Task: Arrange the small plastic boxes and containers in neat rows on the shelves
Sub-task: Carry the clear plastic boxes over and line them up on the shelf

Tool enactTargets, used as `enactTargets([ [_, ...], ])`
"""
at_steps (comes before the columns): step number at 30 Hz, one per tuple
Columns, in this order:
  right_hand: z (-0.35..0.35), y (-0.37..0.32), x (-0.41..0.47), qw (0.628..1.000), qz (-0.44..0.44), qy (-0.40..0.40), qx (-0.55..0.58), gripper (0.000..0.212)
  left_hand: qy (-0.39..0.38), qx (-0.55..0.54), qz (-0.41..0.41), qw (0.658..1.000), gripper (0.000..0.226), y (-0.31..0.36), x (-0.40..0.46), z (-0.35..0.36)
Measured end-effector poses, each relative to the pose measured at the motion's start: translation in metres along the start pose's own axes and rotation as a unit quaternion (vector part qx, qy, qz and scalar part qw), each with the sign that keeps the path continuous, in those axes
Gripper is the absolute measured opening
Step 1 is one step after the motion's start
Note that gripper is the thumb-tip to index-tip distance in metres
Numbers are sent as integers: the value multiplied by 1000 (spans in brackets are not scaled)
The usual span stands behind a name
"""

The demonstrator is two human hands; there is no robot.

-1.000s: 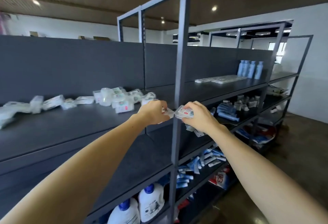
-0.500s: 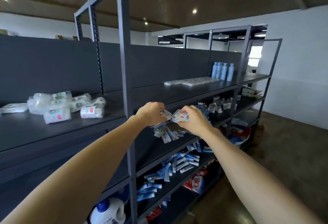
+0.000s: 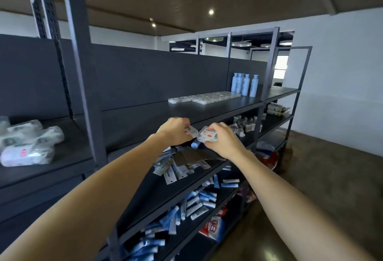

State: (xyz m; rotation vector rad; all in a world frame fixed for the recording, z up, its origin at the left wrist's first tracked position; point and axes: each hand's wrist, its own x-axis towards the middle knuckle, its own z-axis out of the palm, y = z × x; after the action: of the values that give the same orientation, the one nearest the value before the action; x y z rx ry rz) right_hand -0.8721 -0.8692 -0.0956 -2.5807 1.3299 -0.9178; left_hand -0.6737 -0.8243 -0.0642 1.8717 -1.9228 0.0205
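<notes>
My left hand (image 3: 173, 130) grips a small clear plastic box (image 3: 191, 131) in front of the top shelf (image 3: 157, 113) of the dark metal rack. Right beside it, my right hand (image 3: 224, 141) holds a small stack of clear plastic boxes (image 3: 206, 135) with red-and-white labels. Both hands hover close together just before the shelf's front edge. Farther along the same shelf, several flat clear boxes (image 3: 205, 98) lie in neat rows. A loose heap of clear plastic containers (image 3: 29, 142) sits on the shelf section at the left.
Light blue bottles (image 3: 244, 84) stand behind the rows. A thick grey upright post (image 3: 83, 74) splits the shelf sections. Lower shelves hold carded packets (image 3: 176, 167), blue-and-white tubes (image 3: 194, 204) and small jars (image 3: 245, 125). A red-and-white bag (image 3: 213, 227) sits low. Open floor lies at the right.
The view has swung right along the rack, so the heap of containers slid to the left edge. Both hands stay together, still holding their boxes, now past the upright post.
</notes>
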Motion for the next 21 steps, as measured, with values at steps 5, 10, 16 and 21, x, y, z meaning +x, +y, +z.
enactTargets([
  [5, 10, 45, 72, 1000, 5, -8, -25, 45, 14, -35, -12, 999, 40, -22, 83, 18],
  [10, 22, 81, 142, 1000, -2, 1, -12, 41, 12, -6, -13, 1000, 40, -51, 163, 33],
  [16, 52, 115, 197, 1000, -12, -7, -4, 36, 3, 26, -35, 999, 40, -77, 223, 59],
  [21, 74, 137, 243, 999, -35, -18, 22, 35, 5, 48, -53, 997, 37, -90, 258, 68],
])
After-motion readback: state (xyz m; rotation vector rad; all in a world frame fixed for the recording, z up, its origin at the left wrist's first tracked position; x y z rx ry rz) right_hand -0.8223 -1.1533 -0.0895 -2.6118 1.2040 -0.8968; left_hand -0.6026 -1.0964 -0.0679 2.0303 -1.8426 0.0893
